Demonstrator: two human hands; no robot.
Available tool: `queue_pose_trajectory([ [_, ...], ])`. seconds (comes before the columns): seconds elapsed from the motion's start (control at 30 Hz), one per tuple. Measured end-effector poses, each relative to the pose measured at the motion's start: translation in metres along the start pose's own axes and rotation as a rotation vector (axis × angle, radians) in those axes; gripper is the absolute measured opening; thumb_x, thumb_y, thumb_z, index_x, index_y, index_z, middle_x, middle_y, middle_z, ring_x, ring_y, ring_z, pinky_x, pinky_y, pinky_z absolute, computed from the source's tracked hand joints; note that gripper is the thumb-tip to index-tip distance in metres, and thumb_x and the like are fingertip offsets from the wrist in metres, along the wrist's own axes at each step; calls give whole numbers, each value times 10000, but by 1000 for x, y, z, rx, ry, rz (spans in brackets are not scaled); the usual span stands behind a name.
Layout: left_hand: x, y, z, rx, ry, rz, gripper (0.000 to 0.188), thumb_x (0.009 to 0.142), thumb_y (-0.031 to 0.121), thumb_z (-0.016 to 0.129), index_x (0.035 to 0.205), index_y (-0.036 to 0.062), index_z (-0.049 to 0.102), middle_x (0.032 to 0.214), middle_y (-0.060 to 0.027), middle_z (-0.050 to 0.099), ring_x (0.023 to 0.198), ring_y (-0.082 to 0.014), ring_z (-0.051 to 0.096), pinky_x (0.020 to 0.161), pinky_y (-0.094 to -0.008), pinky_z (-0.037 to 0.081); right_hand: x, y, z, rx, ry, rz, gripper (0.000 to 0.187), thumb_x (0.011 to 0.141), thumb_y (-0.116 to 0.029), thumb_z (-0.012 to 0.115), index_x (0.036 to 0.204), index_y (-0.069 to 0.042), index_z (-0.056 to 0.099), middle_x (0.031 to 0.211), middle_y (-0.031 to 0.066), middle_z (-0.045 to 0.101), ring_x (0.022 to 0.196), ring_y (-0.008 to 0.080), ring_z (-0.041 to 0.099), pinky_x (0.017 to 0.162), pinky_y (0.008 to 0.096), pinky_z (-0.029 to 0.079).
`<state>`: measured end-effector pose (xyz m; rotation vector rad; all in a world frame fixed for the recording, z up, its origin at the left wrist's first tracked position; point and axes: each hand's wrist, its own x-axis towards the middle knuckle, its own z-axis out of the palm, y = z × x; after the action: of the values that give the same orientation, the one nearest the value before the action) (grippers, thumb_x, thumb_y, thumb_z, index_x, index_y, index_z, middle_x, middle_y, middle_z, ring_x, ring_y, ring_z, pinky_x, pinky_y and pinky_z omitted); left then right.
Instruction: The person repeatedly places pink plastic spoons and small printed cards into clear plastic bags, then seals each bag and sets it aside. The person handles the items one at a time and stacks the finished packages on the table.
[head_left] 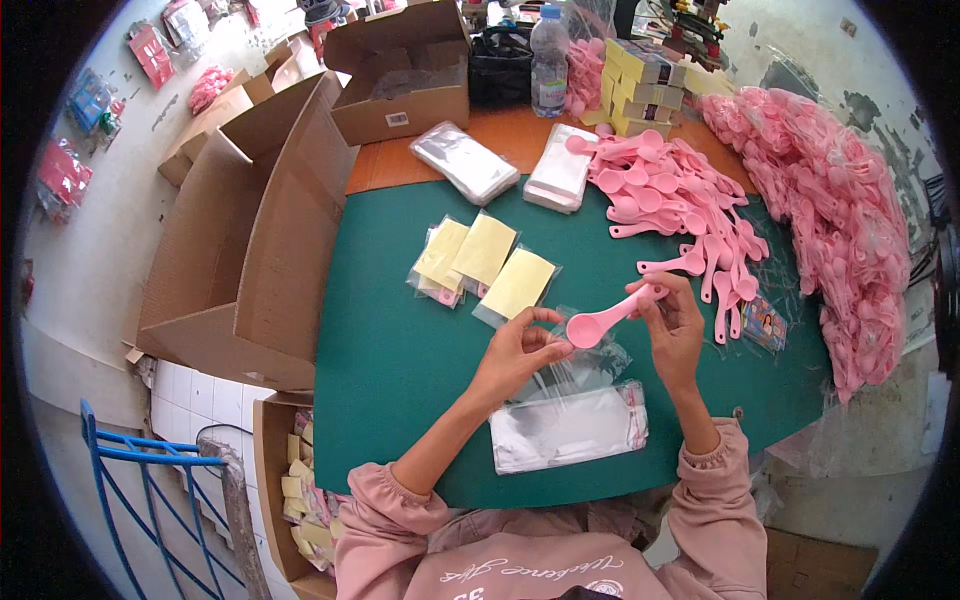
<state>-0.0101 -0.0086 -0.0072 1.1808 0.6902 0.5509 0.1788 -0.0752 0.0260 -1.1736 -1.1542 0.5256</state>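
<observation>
Pink sweatshirt [545,572] fabric lies nearest, its sleeves [392,512] gathered partway up the forearms [440,435], probably so they stay clear of the work. Fingers of the right hand [672,332] pinch a pink measuring spoon [588,330] by its handle above the green-topped table [385,350], which leaves its bowl uncovered toward the left hand [513,355]. Fingers there curl beside the bowl; whether they grip the crumpled clear bag [600,370] or touch the spoon, I cannot tell. Just below lies a flat bag stack [570,432], presumably for easy reach. Beyond, bagged cream cards [484,250] sit apart from the loose spoons [652,190] heaped at right, perhaps to avoid mixing. An open cardboard box [285,255] stands along the table's left edge.
</observation>
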Motion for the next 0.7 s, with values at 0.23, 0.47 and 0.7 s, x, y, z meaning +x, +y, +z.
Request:
queue_pose_trajectory([
  [0.23,0,1,2,-6,37,14,312,834,95,578,1115,-3,485,849,-70,645,804,-92,605,684,-208,453,-1,-8,-1,-94,-19,24,195,843,-29,552,1034,4,537,879,83,604,729,67,536,633,195,463],
  [0.47,0,-3,7,60,-17,120,323,852,105,555,1148,-9,493,936,-88,630,830,-114,604,734,-230,472,-3,-10,6,-124,-136,55,242,827,-4,554,1067,3,529,880,83,607,767,79,550,646,201,470],
  [0.7,-4,20,0,66,-241,-226,369,921,296,448,1099,-11,549,908,-74,624,832,-94,582,738,-231,461,-3,-4,8,132,-164,197,131,840,-19,545,958,6,492,898,104,628,777,101,578,654,217,479],
])
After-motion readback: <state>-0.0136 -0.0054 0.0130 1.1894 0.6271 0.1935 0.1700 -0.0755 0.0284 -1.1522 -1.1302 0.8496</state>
